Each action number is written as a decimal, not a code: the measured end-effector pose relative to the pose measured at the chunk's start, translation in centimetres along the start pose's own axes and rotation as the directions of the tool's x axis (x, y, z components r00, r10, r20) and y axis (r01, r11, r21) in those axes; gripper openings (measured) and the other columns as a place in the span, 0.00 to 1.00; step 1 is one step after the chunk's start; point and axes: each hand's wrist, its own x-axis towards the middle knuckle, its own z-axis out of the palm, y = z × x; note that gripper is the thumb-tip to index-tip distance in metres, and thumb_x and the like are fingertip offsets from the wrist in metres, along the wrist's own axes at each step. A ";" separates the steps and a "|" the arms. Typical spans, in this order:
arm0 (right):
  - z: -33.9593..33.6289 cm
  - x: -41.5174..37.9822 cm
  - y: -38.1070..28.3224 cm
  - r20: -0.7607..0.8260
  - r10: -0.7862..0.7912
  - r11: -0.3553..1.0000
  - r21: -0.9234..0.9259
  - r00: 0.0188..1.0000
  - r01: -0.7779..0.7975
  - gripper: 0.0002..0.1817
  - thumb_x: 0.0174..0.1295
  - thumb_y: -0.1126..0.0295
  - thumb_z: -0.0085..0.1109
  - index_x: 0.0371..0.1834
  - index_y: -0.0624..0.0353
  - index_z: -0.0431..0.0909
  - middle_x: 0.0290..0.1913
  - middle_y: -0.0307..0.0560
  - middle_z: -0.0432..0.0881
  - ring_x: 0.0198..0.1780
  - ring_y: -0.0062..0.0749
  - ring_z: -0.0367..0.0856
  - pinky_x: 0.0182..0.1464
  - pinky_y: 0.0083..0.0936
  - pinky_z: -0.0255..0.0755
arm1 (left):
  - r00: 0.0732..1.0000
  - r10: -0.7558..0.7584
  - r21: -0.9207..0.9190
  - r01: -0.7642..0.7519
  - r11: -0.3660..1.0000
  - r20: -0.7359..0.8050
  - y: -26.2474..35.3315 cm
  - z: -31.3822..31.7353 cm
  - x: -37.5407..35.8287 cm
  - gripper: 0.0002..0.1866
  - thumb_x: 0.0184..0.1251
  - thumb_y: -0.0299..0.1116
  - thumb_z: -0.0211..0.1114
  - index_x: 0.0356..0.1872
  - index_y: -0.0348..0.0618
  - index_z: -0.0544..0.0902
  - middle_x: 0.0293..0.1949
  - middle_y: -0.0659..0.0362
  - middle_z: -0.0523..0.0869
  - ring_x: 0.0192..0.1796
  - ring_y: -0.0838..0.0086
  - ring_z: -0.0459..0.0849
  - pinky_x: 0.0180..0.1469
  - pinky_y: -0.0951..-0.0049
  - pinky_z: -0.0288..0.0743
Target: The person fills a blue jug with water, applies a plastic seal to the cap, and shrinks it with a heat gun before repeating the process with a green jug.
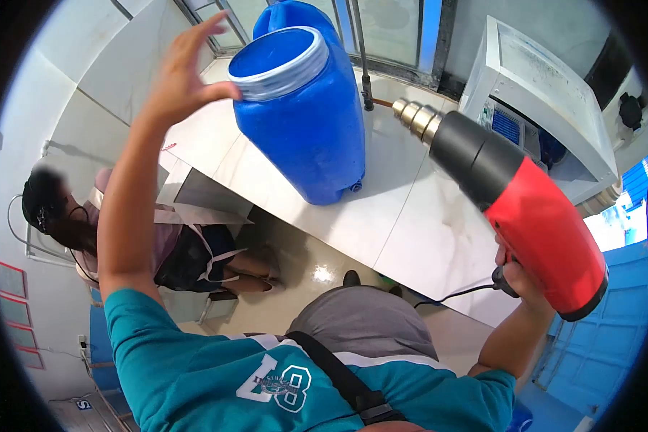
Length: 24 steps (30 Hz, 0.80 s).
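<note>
A large blue plastic barrel (pixel 302 137) stands on the white tiled counter (pixel 403 209), its wide mouth ringed by a whitish band (pixel 288 75). My left hand (pixel 183 75) is raised at the left of that mouth, fingers spread, with the thumb tip close to the band; whether it touches cannot be told. On the right, my right hand (pixel 518 277) is wrapped round the handle of a red and black heat gun (pixel 533 209). The gun's metal nozzle (pixel 416 119) points up and left toward the barrel, apart from it. Its black cord (pixel 453 294) hangs by the counter edge.
Another person (pixel 173 252) sits at the left, below the counter. A second blue container (pixel 299 14) is behind the barrel. A white cabinet (pixel 547 93) with items inside stands at the back right. A thin dark pole (pixel 361 50) rises behind the counter.
</note>
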 end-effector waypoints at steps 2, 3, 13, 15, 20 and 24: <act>0.2 0.0 -0.1 -0.009 0.005 1.000 0.026 1.000 -0.005 0.23 0.49 0.79 0.63 0.53 0.67 0.80 0.34 0.44 0.82 0.34 0.27 0.81 0.40 0.24 0.75 | 0.985 -0.170 -0.132 0.171 0.976 0.020 -2.0 -0.1 -1.9 0.56 0.57 0.78 0.62 0.80 0.50 0.62 0.72 0.50 0.74 0.75 0.54 0.70 0.75 0.50 0.63; 0.4 0.1 -0.3 -0.014 0.003 0.999 0.036 1.000 -0.003 0.23 0.49 0.78 0.64 0.53 0.67 0.80 0.34 0.44 0.82 0.34 0.27 0.81 0.40 0.24 0.75 | 0.941 -0.335 -0.256 0.337 0.906 0.053 -2.6 -0.1 -2.4 0.55 0.61 0.78 0.57 0.80 0.49 0.61 0.72 0.50 0.74 0.76 0.55 0.69 0.75 0.51 0.62; 1.0 1.1 -0.1 -0.047 0.047 0.964 0.264 0.998 -0.033 0.25 0.55 0.66 0.69 0.55 0.67 0.79 0.34 0.43 0.82 0.33 0.27 0.79 0.39 0.25 0.73 | 0.771 -0.503 -0.646 0.618 0.448 0.390 4.4 -1.7 -0.1 0.40 0.83 0.65 0.36 0.75 0.37 0.65 0.49 0.52 0.82 0.49 0.72 0.81 0.61 0.68 0.76; 0.4 0.2 1.2 -0.083 0.086 0.873 0.486 0.993 -0.035 0.26 0.62 0.66 0.71 0.60 0.69 0.77 0.49 0.52 0.84 0.37 0.30 0.80 0.40 0.29 0.75 | 0.772 -0.414 -0.682 0.628 0.375 0.483 4.1 -3.9 -1.6 0.42 0.81 0.67 0.36 0.75 0.38 0.64 0.47 0.54 0.82 0.46 0.74 0.80 0.57 0.70 0.75; 1.8 0.0 0.4 -0.066 0.087 0.950 0.306 0.994 -0.063 0.25 0.57 0.63 0.70 0.56 0.66 0.80 0.43 0.46 0.84 0.36 0.29 0.81 0.42 0.27 0.74 | 0.775 -0.508 -0.663 0.608 0.436 0.376 6.9 -3.8 -1.7 0.43 0.80 0.69 0.36 0.75 0.40 0.65 0.43 0.60 0.79 0.42 0.80 0.76 0.50 0.75 0.75; -0.3 4.6 -5.1 0.443 -0.343 0.855 -0.218 0.829 0.470 0.24 0.50 0.69 0.70 0.54 0.54 0.84 0.48 0.45 0.87 0.45 0.41 0.87 0.54 0.38 0.76 | 0.773 -0.563 -0.580 0.611 0.539 0.293 6.7 -2.7 -0.9 0.39 0.83 0.64 0.37 0.76 0.41 0.66 0.47 0.59 0.81 0.45 0.77 0.78 0.54 0.71 0.76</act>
